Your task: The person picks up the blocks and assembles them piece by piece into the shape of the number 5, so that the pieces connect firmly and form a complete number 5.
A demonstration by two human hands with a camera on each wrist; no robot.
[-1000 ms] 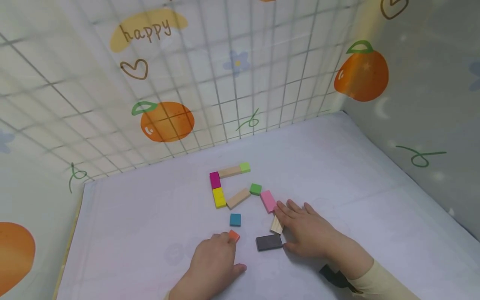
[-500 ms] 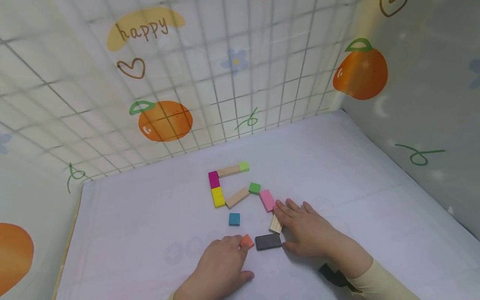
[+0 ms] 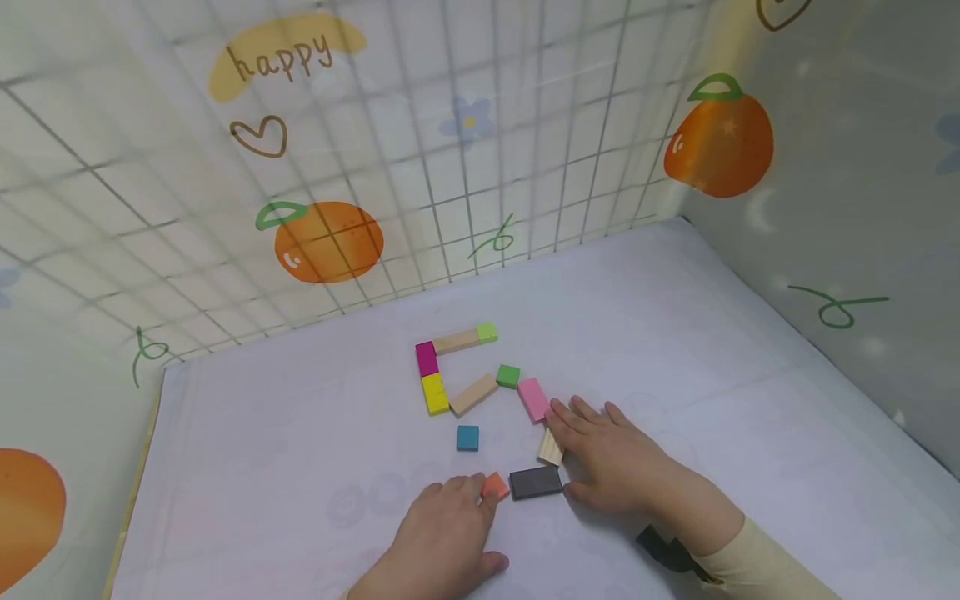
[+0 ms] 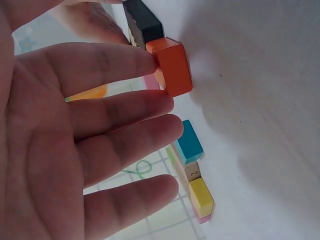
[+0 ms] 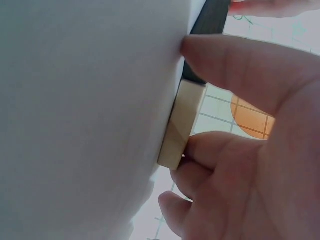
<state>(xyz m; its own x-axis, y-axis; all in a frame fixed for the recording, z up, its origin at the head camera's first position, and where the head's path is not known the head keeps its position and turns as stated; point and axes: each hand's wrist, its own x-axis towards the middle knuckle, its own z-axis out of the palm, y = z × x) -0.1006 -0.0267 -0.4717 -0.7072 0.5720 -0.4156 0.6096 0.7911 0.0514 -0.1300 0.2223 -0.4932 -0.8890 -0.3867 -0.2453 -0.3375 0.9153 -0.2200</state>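
My left hand [image 3: 444,537] touches a small orange block [image 3: 495,486] with its fingertips. In the left wrist view its fingers are straight, with the orange block [image 4: 176,67] against the black block [image 4: 143,22]. My right hand [image 3: 618,458] rests on the table, fingertips at the pink block [image 3: 534,400] and beside a pale wooden block [image 3: 551,448], which it partly covers. Its thumb touches the black block [image 3: 536,482] in the right wrist view, where the wooden block [image 5: 182,125] stands between thumb and fingers. A blue block [image 3: 468,438] lies apart, above the orange one.
Farther up lie a green block [image 3: 508,377], a wooden block [image 3: 473,395], a yellow block [image 3: 435,394], a magenta block [image 3: 427,359], another wooden block [image 3: 456,342] and a light green block [image 3: 487,332]. A patterned wall [image 3: 420,175] rises behind the white table [image 3: 300,433].
My left hand has slid right with the orange block, bringing it beside the black block. The right hand and the other blocks have stayed in place.
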